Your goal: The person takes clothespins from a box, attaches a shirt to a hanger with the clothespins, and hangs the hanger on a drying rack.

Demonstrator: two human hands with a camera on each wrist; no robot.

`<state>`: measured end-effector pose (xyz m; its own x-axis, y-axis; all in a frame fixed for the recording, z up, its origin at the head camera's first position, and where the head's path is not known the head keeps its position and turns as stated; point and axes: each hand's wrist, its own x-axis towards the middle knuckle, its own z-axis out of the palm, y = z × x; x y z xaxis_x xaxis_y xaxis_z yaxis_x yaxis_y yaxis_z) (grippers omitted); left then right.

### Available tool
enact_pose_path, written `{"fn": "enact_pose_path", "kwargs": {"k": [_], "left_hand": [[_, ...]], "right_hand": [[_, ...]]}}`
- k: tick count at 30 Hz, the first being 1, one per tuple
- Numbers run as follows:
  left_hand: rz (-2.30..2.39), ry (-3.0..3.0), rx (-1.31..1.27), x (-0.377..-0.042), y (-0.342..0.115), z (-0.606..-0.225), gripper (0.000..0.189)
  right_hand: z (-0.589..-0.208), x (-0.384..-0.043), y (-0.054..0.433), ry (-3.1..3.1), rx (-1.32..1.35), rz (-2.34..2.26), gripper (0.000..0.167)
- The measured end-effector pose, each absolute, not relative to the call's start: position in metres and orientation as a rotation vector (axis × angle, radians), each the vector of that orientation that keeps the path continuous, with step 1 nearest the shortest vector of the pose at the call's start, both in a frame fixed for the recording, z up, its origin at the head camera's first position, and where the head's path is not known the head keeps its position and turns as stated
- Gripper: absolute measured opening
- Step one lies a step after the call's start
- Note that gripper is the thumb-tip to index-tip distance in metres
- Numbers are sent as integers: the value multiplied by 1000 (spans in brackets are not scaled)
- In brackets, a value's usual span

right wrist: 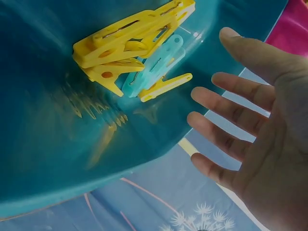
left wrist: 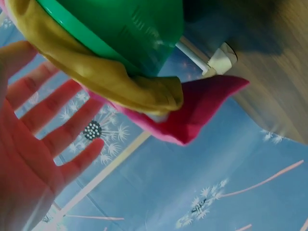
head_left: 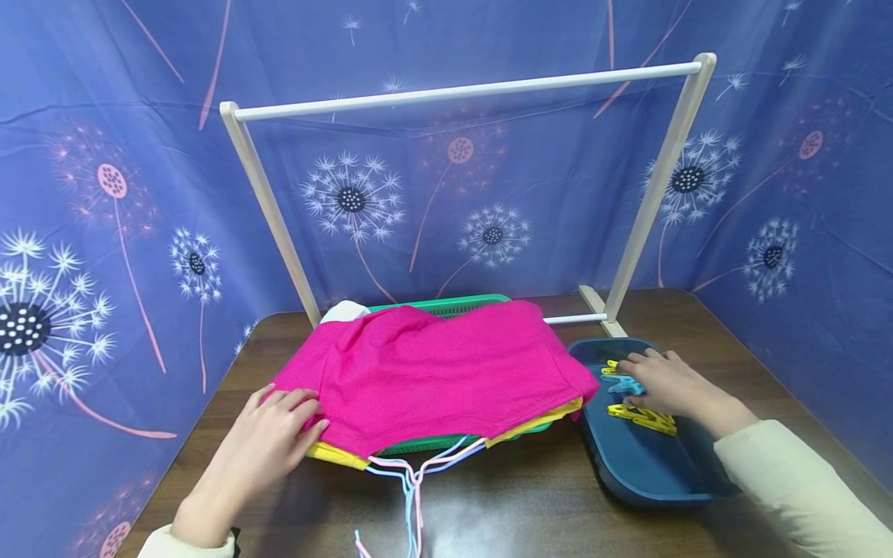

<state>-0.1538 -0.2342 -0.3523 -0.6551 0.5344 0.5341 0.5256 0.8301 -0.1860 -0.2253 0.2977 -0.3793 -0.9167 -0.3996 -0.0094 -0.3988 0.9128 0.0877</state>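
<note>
A bright pink garment point(head_left: 432, 372) lies over a yellow garment point(head_left: 339, 455) on top of a green basket point(head_left: 446, 304). Pink and blue hangers point(head_left: 413, 474) stick out at its front edge. My left hand point(head_left: 268, 438) is at the garment's left edge, its fingertips against the pink cloth; the left wrist view shows these fingers spread beside the yellow cloth point(left wrist: 96, 77). My right hand point(head_left: 670, 384) hovers over a dark blue bin point(head_left: 628, 457), fingers extended and holding nothing. Close to its fingers in the bin are yellow clothespins point(right wrist: 130, 43) and a light blue clothespin point(right wrist: 154, 65).
Behind the basket stands a wooden rack with a white top bar point(head_left: 474, 91) and a lower bar point(head_left: 575, 318). Something white point(head_left: 345, 311) shows at the basket's back left corner. A blue dandelion-print cloth point(head_left: 558, 217) surrounds the brown wooden table point(head_left: 502, 496).
</note>
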Motion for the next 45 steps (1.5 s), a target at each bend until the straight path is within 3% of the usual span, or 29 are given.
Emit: {"fn": "enact_pose_path", "kwargs": {"k": [15,19,22,26,31,33,35,45], "left_hand": [[36,-2408,-907,-152,-244,-350,36],[26,-2360,-941,-154,-246,-351,32],[10,-2328,-950,-154,-246,-352,12],[8,-2300,-948,-158,-247,-354,45],[31,-2318,-950,-159,-248,-353,9],[41,-2327,-944,-158,-247,-352,24],[55,-2329,-939,-158,-247,-352,26],[73,-2313,-935,-158,-246,-354,18]], "right_hand": [[-381,-226,298,-3135,707,-113,43],[-384,-228,297,-3155,720,-108,35],[-385,-229,295,-3163,721,-109,33],[-386,-228,293,-3167,735,-117,32],[-388,-228,291,-3177,758,-144,30],[-388,-228,290,-3174,772,-157,30],[-389,-228,289,-3173,765,-166,30],[-392,-229,285,-3141,797,-221,28]]}}
